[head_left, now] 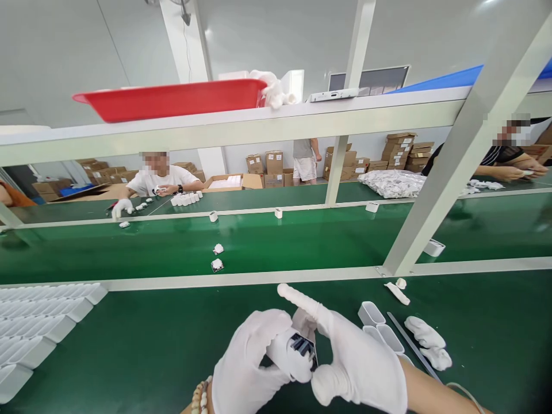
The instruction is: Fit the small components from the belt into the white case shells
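My left hand, in a white glove, grips a small white plastic housing with a dark, square-edged piece at its right side. Opposite it, my right hand, gloved too, has its thumb and bent fingers closed around the edge of that dark piece, while the index finger points out to the upper left. The fingers partly cover both pieces. Beside my right wrist stand several open white cups, a thin metal strip and crumpled white finger covers.
Rows of white housings fill the table's left side. Past a pale rail, small white parts lie on a green belt. A slanting post rises at right. Overhead, a shelf holds a red tray. Co-workers sit across the line.
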### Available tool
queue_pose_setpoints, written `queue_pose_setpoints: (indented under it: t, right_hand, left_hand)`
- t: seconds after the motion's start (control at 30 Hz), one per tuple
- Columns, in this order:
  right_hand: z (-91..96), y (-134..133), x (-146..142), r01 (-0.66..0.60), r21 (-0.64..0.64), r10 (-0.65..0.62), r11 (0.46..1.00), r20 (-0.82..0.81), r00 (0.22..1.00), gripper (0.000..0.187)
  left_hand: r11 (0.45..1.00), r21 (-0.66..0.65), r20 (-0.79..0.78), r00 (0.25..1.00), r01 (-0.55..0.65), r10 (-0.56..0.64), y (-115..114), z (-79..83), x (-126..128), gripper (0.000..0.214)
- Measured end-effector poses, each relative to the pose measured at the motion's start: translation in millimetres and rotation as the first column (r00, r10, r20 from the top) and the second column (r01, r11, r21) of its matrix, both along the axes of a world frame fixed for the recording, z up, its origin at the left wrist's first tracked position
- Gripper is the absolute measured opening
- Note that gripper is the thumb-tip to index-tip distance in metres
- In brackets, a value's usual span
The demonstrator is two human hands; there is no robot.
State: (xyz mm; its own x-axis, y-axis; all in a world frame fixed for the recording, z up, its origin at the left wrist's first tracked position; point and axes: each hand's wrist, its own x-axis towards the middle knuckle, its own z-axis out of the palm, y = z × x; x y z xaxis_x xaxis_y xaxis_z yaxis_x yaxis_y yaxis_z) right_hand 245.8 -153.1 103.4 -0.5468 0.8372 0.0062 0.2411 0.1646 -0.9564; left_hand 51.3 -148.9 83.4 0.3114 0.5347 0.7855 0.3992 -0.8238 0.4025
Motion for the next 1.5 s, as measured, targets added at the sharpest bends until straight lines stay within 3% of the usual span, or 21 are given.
queue_pose_setpoints:
  t: [0.1,0.23,0.43,0.6,0.7,0.83,0.97,1.17,1.27,1.4,1.5]
  right_hand:
    - [2.8,3,2,-0.170,-0.129,0.149,0.977,-0.163,0.975,0.132]
    - [-1.4,1,-5,-0.300,-0.187,0.219,0.935,-0.357,0.908,0.114]
    - [1.0,0,-8,-0.227,-0.099,0.180,0.969,-0.347,0.921,0.097]
    - [3.6,1,-10,-0.170,-0.147,0.124,0.974,-0.282,0.951,0.099]
    - [2.4,-1,-16,-0.177,-0.179,0.108,0.968,-0.341,0.934,0.089]
    - [-0.6,0,-20,-0.195,-0.167,0.101,0.966,-0.453,0.886,0.072]
    - [-0.3,7,-13,-0.245,-0.116,0.173,0.963,-0.432,0.885,0.078]
    - [1.0,13,-13,-0.180,-0.289,0.069,0.940,-0.357,0.932,0.077]
    - [0.9,13,-14,-0.176,-0.285,0.073,0.942,-0.339,0.938,0.074]
    - [-0.2,16,-12,-0.230,-0.317,0.125,0.920,-0.320,0.939,0.054]
    - [-3.9,17,-12,-0.270,-0.390,0.103,0.880,-0.399,0.911,0.060]
  left_hand:
    - [0.996,-0.002,-0.006,0.996,0.094,-0.094,0,5.0,2,0.040]
    - [0.991,-0.053,0.029,0.993,0.119,-0.118,-2,7.0,4,0.039]
    - [0.980,-0.109,0.042,0.986,0.165,-0.161,-1,4.4,6,0.046]
    - [0.977,-0.172,0.041,0.992,0.126,-0.121,-4,10.9,8,0.068]
    - [0.966,-0.229,0.032,0.993,0.117,-0.113,-7,11.6,9,0.079]
    - [0.937,-0.313,0.071,0.988,0.156,-0.140,-6,8.7,6,0.077]
    - [0.866,-0.445,0.041,0.971,0.228,-0.235,1,5.4,0,0.065]
    - [0.804,-0.528,0.026,0.952,0.273,-0.305,10,-3.2,-4,0.057]
    - [0.783,-0.543,0.047,0.942,0.303,-0.332,10,-1.9,-2,0.055]
    - [0.754,-0.559,0.053,0.923,0.344,-0.382,8,-0.9,-1,0.057]
    - [0.724,-0.588,0.049,0.909,0.361,-0.414,9,-4.2,-2,0.066]
